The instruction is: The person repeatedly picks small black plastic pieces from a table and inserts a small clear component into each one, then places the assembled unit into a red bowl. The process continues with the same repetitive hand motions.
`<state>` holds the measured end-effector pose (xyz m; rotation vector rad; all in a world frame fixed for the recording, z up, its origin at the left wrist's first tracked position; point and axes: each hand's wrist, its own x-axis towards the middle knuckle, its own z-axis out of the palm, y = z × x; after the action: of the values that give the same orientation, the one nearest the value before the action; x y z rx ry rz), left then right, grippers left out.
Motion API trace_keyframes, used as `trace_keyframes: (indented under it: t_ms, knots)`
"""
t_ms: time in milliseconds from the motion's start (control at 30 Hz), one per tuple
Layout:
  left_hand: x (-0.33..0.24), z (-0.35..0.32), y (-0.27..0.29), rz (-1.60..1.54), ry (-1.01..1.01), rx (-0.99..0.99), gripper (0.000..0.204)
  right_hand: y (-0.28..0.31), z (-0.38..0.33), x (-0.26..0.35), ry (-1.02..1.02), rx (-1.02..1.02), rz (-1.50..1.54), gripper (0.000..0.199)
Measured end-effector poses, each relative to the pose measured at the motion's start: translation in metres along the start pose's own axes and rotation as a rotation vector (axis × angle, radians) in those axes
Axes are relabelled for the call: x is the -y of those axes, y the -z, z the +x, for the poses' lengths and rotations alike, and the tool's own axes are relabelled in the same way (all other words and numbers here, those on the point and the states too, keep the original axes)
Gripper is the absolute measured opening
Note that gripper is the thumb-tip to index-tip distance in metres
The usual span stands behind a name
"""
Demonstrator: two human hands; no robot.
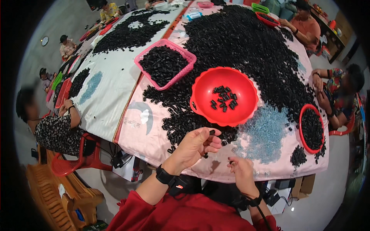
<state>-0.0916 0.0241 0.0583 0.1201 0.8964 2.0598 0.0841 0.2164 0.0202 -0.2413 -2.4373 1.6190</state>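
My left hand is closed at the table's near edge, just below the red scalloped bowl. Its thumb and forefinger pinch a small black cylindrical piece; another dark bit shows under the curled fingers. To its right, my right hand has its fingertips drawn together over the cloth edge. A tiny dark spot shows there, too small to name. Several black pieces lie loose inside the bowl. Right of the bowl spreads a heap of small pale-blue translucent pieces.
A large mound of black pieces covers much of the pink cloth. Left of the bowl stands a pink basket full of them. A red-rimmed tray sits far right. Other people work around both sides; a red chair stands at left.
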Motion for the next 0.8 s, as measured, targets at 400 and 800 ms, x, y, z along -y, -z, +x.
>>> trace_keyframes:
  t_ms: [400, 800]
  knots:
    - [0.006, -0.020, -0.008, -0.104, 0.122, -0.257, 0.015, 0.013, 0.010, 0.002, -0.322, 0.043, 0.547, 0.020]
    - [0.063, 0.021, 0.001, 1.918, -0.520, -0.359, 0.019, 0.010, 0.001, 0.007, -0.292, 0.023, 0.370, 0.017]
